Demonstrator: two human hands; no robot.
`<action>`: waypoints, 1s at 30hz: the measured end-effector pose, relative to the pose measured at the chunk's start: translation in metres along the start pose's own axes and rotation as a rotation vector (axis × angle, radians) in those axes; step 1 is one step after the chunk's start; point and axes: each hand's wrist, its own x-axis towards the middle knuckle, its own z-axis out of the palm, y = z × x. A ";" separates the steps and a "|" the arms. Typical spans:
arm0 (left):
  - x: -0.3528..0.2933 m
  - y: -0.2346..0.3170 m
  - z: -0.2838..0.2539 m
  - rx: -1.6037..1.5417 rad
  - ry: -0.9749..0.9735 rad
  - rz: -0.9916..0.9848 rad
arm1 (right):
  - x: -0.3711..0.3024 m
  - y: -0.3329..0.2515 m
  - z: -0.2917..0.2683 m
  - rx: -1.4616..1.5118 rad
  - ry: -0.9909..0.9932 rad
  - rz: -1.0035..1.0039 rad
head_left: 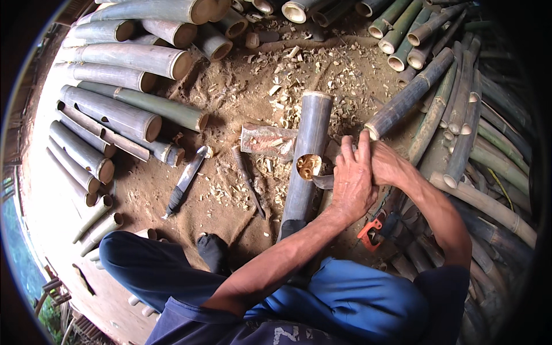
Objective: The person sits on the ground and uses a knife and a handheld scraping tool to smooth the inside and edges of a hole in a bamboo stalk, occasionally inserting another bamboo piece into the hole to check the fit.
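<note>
Fingers of the left hand are laid nearly together against the right hand, just right of the dark bamboo tube; what is gripped beneath cannot be told.
The tube is probably stiff, fairly heavy and slick-skinned, best held around its uncut wall, away from the splinter-prone opening. A curved blade is set at that opening; left of the tube, a wooden block and, farther off, a knife are seen.
</note>
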 end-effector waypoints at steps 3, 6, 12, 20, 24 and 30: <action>0.004 -0.004 -0.005 0.030 -0.057 -0.034 | 0.007 0.007 0.011 0.075 -0.124 0.143; 0.001 -0.008 -0.008 0.094 -0.136 -0.024 | 0.002 0.002 0.026 0.161 -0.083 0.207; 0.017 -0.009 -0.025 0.413 -0.916 -0.024 | -0.020 -0.033 0.095 0.509 -0.282 0.530; -0.013 -0.016 -0.017 -0.009 -0.073 0.029 | 0.015 -0.026 0.011 0.155 -0.253 0.179; -0.016 -0.016 -0.030 0.035 -0.264 0.018 | 0.004 -0.029 0.034 0.364 -0.224 0.287; -0.006 -0.008 -0.067 0.295 -0.868 -0.038 | 0.015 -0.118 0.116 0.849 0.408 0.549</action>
